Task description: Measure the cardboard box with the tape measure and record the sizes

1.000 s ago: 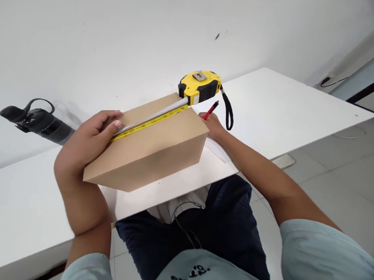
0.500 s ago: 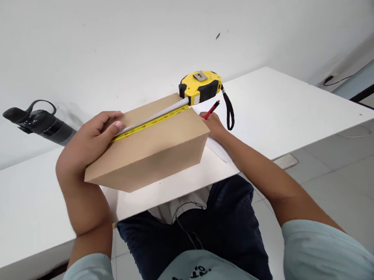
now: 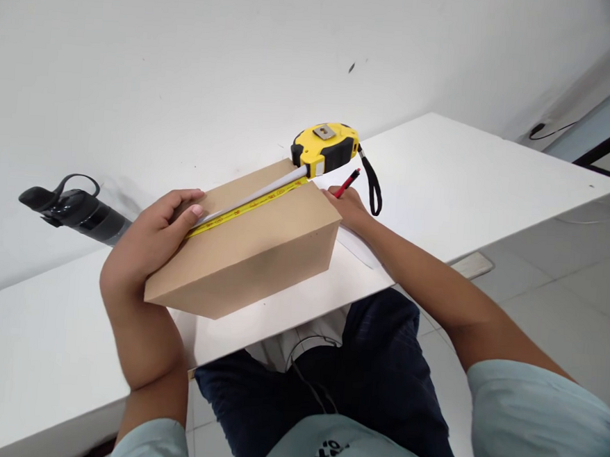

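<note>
A brown cardboard box (image 3: 244,273) rests on the white table before me. Across its top lies the extended yellow blade of a tape measure (image 3: 325,148), whose yellow and black case sits at the box's far right end with a black wrist strap hanging down. My left hand (image 3: 153,235) is closed over the box's left end, thumb and fingers pressing the blade there. Behind the right end, my right hand (image 3: 349,207) grips a red and black pen (image 3: 347,183) over a white sheet of paper (image 3: 356,246). The box hides the pen's tip and part of that hand.
A dark bottle (image 3: 84,212) with a loop on its lid stands at the left by the wall. The white table (image 3: 444,175) stretches away to the right, and its front edge runs just above my lap. A black plug (image 3: 537,130) with a cable is at the far right wall.
The view has shifted slightly, so the box, bottle and hands appear a little lower and to the right. Both hands keep their holds; the tape measure stays in place on the box.
</note>
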`<state>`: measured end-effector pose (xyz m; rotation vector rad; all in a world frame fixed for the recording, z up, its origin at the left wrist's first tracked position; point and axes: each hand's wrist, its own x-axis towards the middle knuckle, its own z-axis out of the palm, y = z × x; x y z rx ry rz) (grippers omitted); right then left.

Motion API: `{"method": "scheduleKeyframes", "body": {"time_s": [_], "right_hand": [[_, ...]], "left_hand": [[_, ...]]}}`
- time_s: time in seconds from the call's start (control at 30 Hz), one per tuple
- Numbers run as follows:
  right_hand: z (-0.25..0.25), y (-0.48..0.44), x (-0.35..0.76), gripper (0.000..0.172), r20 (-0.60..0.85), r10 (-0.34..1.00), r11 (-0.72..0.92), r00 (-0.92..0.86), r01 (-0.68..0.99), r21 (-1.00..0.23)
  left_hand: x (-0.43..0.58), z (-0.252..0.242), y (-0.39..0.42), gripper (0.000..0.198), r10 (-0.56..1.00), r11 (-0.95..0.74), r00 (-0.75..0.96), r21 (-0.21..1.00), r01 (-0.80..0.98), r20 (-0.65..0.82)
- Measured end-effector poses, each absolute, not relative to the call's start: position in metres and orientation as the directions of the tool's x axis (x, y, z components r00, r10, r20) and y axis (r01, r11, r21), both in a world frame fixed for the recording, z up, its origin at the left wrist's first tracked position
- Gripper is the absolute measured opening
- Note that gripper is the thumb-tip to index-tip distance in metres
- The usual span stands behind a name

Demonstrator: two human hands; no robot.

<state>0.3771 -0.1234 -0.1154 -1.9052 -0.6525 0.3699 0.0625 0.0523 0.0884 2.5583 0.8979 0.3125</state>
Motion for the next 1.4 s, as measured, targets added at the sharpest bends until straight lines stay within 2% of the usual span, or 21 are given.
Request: {"method": "scheduleKeyframes", "body": {"time_s": [0.23, 0.6, 0.93, 1.4], "right_hand": [[-0.1068, -0.1267, 0.3717, 0.049, -0.028, 0.588, -0.304, 0.809, 0.189, -0.934], [-0.1044, -0.1278, 0.3694, 0.055, -0.040, 0.571, -0.290, 0.820, 0.156, -0.944], [-0.1083, -0.1228, 0.3723, 0.046, -0.045, 0.533, -0.314, 0.845, 0.148, -0.938], [-0.1141, -0.1194, 0.3711, 0.041, -0.014, 0.534, -0.304, 0.845, 0.176, -0.936]], "left_hand": [[0.0622, 0.0882, 0.0528, 0.058, 0.625, -0.720, 0.776, 0.446, 0.532, 0.083], [0.0616, 0.0866, 0.0548, 0.056, 0.617, -0.725, 0.783, 0.450, 0.521, 0.087], [0.0619, 0.0876, 0.0537, 0.055, 0.622, -0.721, 0.778, 0.449, 0.527, 0.086], [0.0598, 0.0859, 0.0560, 0.054, 0.637, -0.673, 0.768, 0.531, 0.515, 0.062]]}}
